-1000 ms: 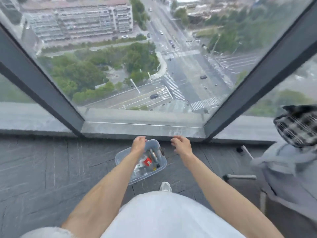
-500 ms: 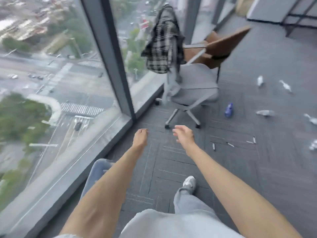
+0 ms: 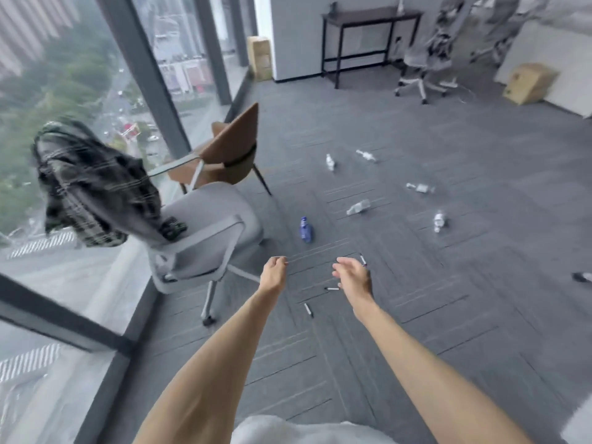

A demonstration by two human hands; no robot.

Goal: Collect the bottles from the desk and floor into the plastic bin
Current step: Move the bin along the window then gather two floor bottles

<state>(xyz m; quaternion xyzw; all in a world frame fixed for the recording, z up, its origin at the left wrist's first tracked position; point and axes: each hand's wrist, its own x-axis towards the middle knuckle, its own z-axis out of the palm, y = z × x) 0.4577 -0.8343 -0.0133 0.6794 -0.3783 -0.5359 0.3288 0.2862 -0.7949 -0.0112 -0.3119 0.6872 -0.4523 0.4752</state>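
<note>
On the grey floor (image 3: 480, 283) in front of us, many bottles are lying about, so we think most of the job is left to do. We count six that we can see. A blue bottle (image 3: 306, 230) lies closest, just past our hands and near the grey chair (image 3: 205, 238). Five clear bottles are farther out: one standing bottle (image 3: 330, 162), one far bottle (image 3: 366, 155), one flat bottle (image 3: 358, 207), one side bottle (image 3: 420, 187), and one small bottle (image 3: 439, 221). They are well apart from each other.

We cannot see the bin in this view, so we cannot tell how many bottles are in it. A dark bench (image 3: 368, 17) stands at the far wall. Something small sits on top of it, but it is too blurry to say if it is a bottle.

Our left hand (image 3: 273, 273) is out in front, with its fingers curled in loosely. It holds nothing. Our right hand (image 3: 352, 276) is beside it, half open, fingers bent a little. It holds nothing too. Both hands are up in the air, not touching anything.

Some pens (image 3: 308, 310) lie on the floor under and near our hands. They are not part of the job.

The blue bottle is ahead of both hands, a bit closer to the left one. We guess it is the easy one to grab first.
</note>
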